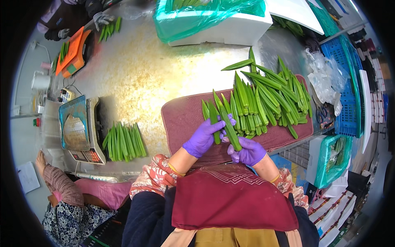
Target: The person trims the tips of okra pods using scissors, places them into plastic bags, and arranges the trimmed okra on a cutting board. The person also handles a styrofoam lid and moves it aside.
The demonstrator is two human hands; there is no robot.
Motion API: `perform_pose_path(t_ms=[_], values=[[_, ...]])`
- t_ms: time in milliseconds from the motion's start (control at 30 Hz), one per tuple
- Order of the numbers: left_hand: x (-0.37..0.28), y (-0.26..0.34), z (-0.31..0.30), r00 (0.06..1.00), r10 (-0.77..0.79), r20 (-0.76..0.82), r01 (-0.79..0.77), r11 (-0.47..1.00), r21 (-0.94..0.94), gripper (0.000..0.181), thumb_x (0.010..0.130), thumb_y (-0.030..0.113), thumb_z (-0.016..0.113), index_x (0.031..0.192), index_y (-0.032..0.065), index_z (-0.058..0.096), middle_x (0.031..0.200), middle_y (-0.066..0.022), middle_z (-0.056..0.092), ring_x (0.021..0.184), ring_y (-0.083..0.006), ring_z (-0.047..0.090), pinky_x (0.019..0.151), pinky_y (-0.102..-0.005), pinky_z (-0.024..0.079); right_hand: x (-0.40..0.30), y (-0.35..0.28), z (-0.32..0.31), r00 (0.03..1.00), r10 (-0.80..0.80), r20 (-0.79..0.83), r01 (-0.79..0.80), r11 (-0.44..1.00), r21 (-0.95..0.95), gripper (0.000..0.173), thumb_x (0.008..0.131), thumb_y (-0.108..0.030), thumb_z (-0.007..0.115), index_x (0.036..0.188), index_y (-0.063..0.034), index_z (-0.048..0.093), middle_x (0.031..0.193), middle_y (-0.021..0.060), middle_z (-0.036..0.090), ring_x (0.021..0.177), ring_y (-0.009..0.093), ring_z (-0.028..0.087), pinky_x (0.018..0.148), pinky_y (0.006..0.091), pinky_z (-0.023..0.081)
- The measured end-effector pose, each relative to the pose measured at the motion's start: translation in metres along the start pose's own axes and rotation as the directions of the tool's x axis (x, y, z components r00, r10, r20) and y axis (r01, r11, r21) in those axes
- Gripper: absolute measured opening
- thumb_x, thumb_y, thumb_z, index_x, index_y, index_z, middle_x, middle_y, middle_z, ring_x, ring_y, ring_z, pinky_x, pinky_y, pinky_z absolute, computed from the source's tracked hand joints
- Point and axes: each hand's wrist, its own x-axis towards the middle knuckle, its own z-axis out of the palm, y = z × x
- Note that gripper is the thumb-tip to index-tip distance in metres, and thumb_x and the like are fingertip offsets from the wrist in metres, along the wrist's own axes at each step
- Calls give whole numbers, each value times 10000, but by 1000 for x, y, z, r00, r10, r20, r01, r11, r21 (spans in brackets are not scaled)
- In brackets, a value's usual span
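Observation:
My left hand (203,136), in a purple glove, grips an okra pod (213,120) between thumb and fingers. Another okra pod (230,129) lies slantwise between both hands; my right hand (248,150), gloved alike, pinches its lower stem end, and left fingertips show behind its upper part. Both hands are over the near edge of a maroon towel (182,123). Just beyond them is a large heap of okra (271,95), with some pods lined up in rows at its left side. A separate row of okra (125,142) lies on the metal table to the left.
A digital scale (95,136) stands at the left, an orange scale (75,58) behind it. A foam box (216,29) with green plastic lining is at the back. Scissors (321,115) and clear bags (324,74) lie right. Other people are at the far left and upper left.

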Motion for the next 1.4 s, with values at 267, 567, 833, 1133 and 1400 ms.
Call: perform_pose_path(t_ms=[267,567,833,1133,1400], values=[[-1,1,-2,999,44,-9,-44,998,-36,435,845,188,549,1212,-9,424,1104,-79,552,979,-145,520,837,-268,413,7,-2,2,999,40,8,-41,999,26,492,895,-255,453,1259,64,368,910,148,586,666,176,558,608,259,458],[-7,9,-1,993,98,-70,-98,995,5,359,844,207,556,1138,9,494,1010,-36,575,842,-94,526,731,-218,414,12,0,9,986,-10,-166,-30,971,-236,445,891,-261,484,1231,20,426,897,128,594,646,146,556,582,234,456],[-7,3,-26,977,101,-190,-77,988,130,389,856,197,525,1175,-16,461,882,-31,588,703,-70,499,618,-193,399,13,-1,10,972,-60,-228,-17,947,-321,381,889,-241,488,1175,10,461,884,108,581,673,141,546,611,241,449],[-26,9,-39,859,222,-461,-75,946,317,454,854,100,468,1286,13,359,976,-60,577,717,-84,516,606,-203,422,17,-5,-4,974,-113,-198,52,956,-287,396,892,-239,494,1189,19,450,875,109,579,699,149,547,622,245,454],[-39,3,-56,745,408,-528,-215,896,389,504,836,-2,425,1327,41,322,1093,-77,514,797,-109,521,666,-221,449,15,-9,-6,958,-137,-253,70,964,-256,367,896,-218,481,1174,21,466,860,110,587,664,167,550,597,261,456]])
